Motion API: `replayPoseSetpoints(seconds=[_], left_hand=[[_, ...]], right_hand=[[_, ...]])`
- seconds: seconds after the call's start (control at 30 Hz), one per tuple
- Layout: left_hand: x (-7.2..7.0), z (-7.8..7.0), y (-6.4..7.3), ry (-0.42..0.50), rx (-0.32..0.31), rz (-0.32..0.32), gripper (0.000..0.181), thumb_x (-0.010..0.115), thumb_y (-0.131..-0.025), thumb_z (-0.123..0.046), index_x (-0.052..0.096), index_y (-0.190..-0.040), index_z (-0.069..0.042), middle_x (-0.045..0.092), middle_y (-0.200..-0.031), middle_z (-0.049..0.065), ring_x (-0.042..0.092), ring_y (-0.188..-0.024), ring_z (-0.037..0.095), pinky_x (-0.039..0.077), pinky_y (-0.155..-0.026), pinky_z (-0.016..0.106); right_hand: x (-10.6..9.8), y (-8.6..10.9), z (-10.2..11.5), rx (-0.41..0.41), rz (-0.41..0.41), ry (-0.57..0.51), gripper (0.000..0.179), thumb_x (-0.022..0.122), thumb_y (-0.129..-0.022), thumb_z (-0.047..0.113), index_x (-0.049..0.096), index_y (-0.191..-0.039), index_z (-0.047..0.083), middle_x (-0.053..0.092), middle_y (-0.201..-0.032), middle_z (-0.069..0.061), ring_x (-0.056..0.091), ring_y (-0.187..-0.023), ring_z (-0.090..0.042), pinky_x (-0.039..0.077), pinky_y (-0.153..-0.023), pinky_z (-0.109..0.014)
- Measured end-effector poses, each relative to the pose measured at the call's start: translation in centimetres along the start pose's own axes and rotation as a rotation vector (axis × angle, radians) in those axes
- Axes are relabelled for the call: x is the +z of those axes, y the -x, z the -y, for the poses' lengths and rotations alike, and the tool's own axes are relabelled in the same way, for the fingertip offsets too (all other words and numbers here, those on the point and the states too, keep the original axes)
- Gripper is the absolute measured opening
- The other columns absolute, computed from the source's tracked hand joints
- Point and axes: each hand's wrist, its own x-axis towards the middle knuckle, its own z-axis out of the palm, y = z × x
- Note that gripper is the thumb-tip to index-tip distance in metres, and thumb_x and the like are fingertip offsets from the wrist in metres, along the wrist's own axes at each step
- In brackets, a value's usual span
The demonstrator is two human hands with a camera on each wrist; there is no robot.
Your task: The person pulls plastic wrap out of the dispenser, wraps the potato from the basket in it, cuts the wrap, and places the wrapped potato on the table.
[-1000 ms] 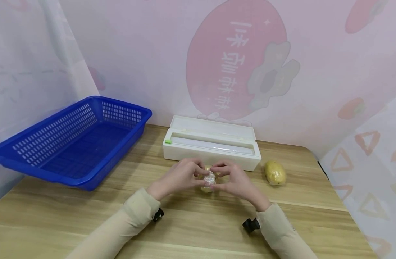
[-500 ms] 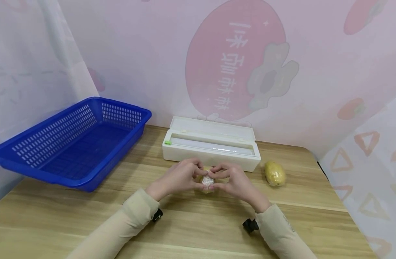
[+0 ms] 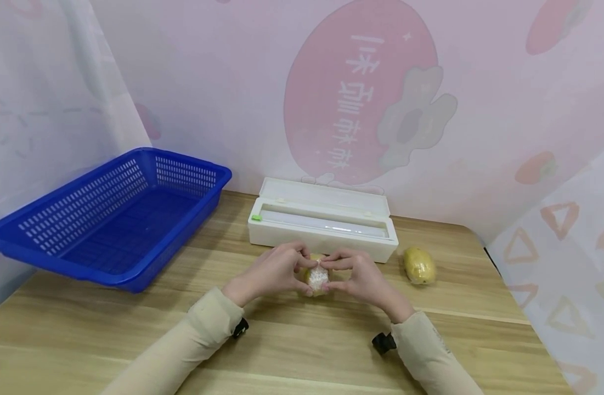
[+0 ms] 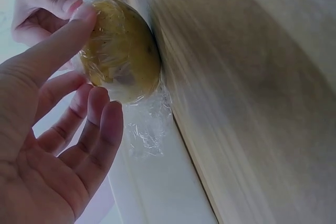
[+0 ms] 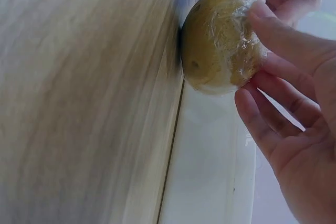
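Observation:
A yellow-brown potato [image 3: 317, 281], covered in crinkled cling film, sits on the wooden table between the two hands. From the left side, my left hand [image 3: 278, 270] holds it with thumb and fingertips against the film. My right hand [image 3: 359, 275] does the same from the right, fingertips close to those of the left. The left wrist view shows a loose flap of film [image 4: 148, 129] sticking out past the far end of the potato. In the right wrist view, film bunches on top of the potato [image 5: 202, 51] beneath the right thumb.
Behind the hands stands a white cling film box [image 3: 326, 244], lid raised, with a roll [image 3: 302, 220] inside and a green slider [image 3: 256, 217] at its left end. A second film-wrapped potato [image 3: 419, 265] lies to the right. A blue plastic basket [image 3: 183, 233] occupies the left.
The fingers shift slightly over the potato, and the thumbs move a little lower and apart, showing more of the bunched film. Box, basket and second potato stay put.

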Motion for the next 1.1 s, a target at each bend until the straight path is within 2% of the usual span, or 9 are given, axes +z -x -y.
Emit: replayPoseSetpoints(seconds=[0.13, 0.3, 0.47, 0.73, 0.83, 1.0, 1.1], left_hand=[[0.0, -0.05, 0.05, 0.009, -0.01, -0.001, 0.062, 0.088, -0.07, -0.04, 0.07, -0.122, -0.013, 0.051, -0.101, -0.012, 0.057, -0.083, 0.013, 0.047, -0.06, 0.024], [0.05, -0.03, 0.02, 0.002, -0.02, -0.002, 0.063, 0.088, -0.071, -0.04, 0.069, -0.123, -0.011, 0.052, -0.101, -0.011, 0.056, -0.082, 0.013, 0.046, -0.06, 0.025], [-0.02, -0.04, 0.07, -0.022, -0.034, -0.001, 0.062, 0.089, -0.07, -0.041, 0.07, -0.122, -0.014, 0.052, -0.1, -0.011, 0.055, -0.081, 0.012, 0.045, -0.059, 0.025], [-0.25, -0.02, 0.16, -0.052, -0.033, 0.006, 0.061, 0.089, -0.069, -0.042, 0.07, -0.121, -0.016, 0.052, -0.102, -0.011, 0.049, -0.076, 0.006, 0.044, -0.057, 0.025], [-0.25, 0.04, 0.15, -0.053, -0.035, 0.015, 0.062, 0.088, -0.069, -0.043, 0.07, -0.122, -0.016, 0.051, -0.101, -0.012, 0.049, -0.076, 0.006, 0.044, -0.057, 0.025], [-0.22, 0.11, 0.12, -0.058, -0.035, 0.023, 0.063, 0.088, -0.069, -0.043, 0.069, -0.122, -0.016, 0.051, -0.101, -0.011, 0.049, -0.075, 0.006, 0.044, -0.056, 0.025], [-0.24, 0.12, 0.06, -0.062, -0.026, 0.023, 0.063, 0.088, -0.069, -0.044, 0.069, -0.122, -0.016, 0.051, -0.101, -0.011, 0.049, -0.075, 0.006, 0.044, -0.056, 0.024]], right_hand=[[0.05, 0.05, -0.1, 0.004, 0.02, -0.012, 0.059, 0.09, -0.066, 0.021, 0.07, -0.118, 0.002, 0.065, -0.114, -0.002, 0.06, -0.105, -0.018, 0.05, -0.09, -0.034], [0.24, 0.03, -0.22, -0.015, 0.004, -0.023, 0.056, 0.09, -0.067, 0.02, 0.07, -0.116, 0.002, 0.066, -0.114, -0.003, 0.061, -0.104, -0.018, 0.05, -0.089, -0.033], [0.15, -0.03, -0.06, -0.048, -0.005, -0.057, 0.045, 0.088, -0.071, 0.016, 0.073, -0.111, 0.003, 0.067, -0.113, -0.006, 0.062, -0.104, -0.022, 0.051, -0.086, -0.034], [0.19, -0.14, -0.15, -0.153, -0.02, -0.059, 0.026, 0.084, -0.075, 0.004, 0.077, -0.101, 0.003, 0.065, -0.106, -0.012, 0.064, -0.099, -0.028, 0.054, -0.081, -0.032], [0.37, -0.03, -0.35, -0.136, -0.037, -0.088, 0.025, 0.083, -0.076, 0.003, 0.077, -0.1, 0.003, 0.067, -0.106, -0.011, 0.065, -0.098, -0.027, 0.054, -0.08, -0.03], [0.65, 0.16, -0.72, -0.045, -0.092, -0.163, 0.022, 0.083, -0.077, 0.006, 0.077, -0.098, 0.002, 0.071, -0.104, -0.008, 0.068, -0.096, -0.024, 0.055, -0.081, -0.032], [0.67, 0.09, -0.78, -0.013, -0.122, -0.165, 0.017, 0.083, -0.077, 0.006, 0.079, -0.093, 0.003, 0.073, -0.1, -0.007, 0.069, -0.093, -0.021, 0.055, -0.08, -0.031]])
